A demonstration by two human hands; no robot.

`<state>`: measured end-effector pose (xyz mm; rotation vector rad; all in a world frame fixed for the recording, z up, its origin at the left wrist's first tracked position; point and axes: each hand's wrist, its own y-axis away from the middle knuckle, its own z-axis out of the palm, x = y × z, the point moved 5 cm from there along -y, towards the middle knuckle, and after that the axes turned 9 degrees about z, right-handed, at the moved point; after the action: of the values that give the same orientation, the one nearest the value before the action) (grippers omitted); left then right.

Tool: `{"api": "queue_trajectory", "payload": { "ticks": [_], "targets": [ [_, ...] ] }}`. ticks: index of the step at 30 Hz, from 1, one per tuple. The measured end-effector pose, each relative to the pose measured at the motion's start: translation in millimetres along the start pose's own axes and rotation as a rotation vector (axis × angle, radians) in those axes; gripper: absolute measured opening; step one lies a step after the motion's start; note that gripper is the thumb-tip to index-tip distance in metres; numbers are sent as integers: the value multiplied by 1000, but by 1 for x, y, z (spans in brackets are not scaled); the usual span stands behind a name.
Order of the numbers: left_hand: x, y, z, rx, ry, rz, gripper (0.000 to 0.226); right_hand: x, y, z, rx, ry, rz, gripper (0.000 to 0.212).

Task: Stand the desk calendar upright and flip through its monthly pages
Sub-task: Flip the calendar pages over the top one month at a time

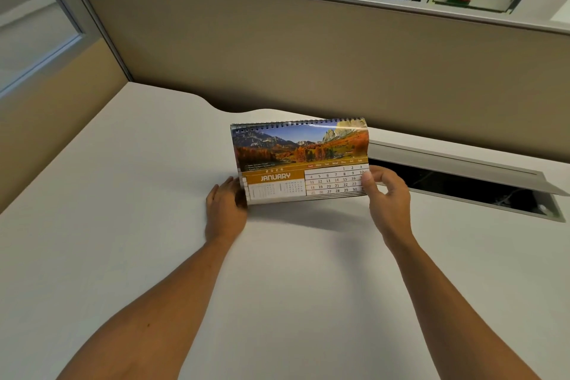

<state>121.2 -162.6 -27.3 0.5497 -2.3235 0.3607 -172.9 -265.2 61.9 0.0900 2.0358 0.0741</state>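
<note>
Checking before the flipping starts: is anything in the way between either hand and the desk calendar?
Nothing visible. The left hand rests against the desk calendar at its lower left corner, and the right hand pinches its lower right edge.

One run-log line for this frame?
calendar: upright on desk, January showing | left hand: steadying lower-left corner | right hand: pinching lower-right page edge

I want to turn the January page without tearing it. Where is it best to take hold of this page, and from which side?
Take the January page at its free bottom right corner, coming from the right, where the right hand already pinches its edge. The spiral binding runs along the top, so the page lifts from below and swings over it. The left hand steadies the calendar's left end.
</note>
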Motion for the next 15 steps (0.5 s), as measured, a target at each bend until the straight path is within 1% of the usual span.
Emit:
{"api": "queue_trajectory", "payload": {
  "ticks": [2, 3, 5, 7, 8, 10, 11, 13, 15],
  "targets": [
    [3, 0, -1, 0, -63, 44, 27, -10, 2, -3, -68, -67, -48, 28],
    [6, 1, -2, 19, -80, 87, 25, -17, 3, -5, -107, -139, -60, 31],
    [13, 6, -7, 105, -19, 146, 17, -34, 2, -8, -179, -306, -71, 34],
    [17, 11, -13, 190, 74, 157, 25, -54, -1, -12, -234, -424, -96, 35],
    [17, 11, -14, 200, 88, 167, 29, -65, -3, -13, -260, -464, -113, 38],
    [15, 6, -11, 152, 40, 177, 30, -87, -6, -16, -293, -503, -159, 45],
    [11, 2, -7, 100, -12, 167, 27, -97, -8, -16, -300, -498, -176, 47],
    [5, -3, 0, 21, -72, 140, 31, -112, -13, -15, -287, -461, -186, 50],
    [2, -2, 2, 17, -43, 114, 33, -119, -19, -12, -297, -399, -186, 57]
  ]
}}
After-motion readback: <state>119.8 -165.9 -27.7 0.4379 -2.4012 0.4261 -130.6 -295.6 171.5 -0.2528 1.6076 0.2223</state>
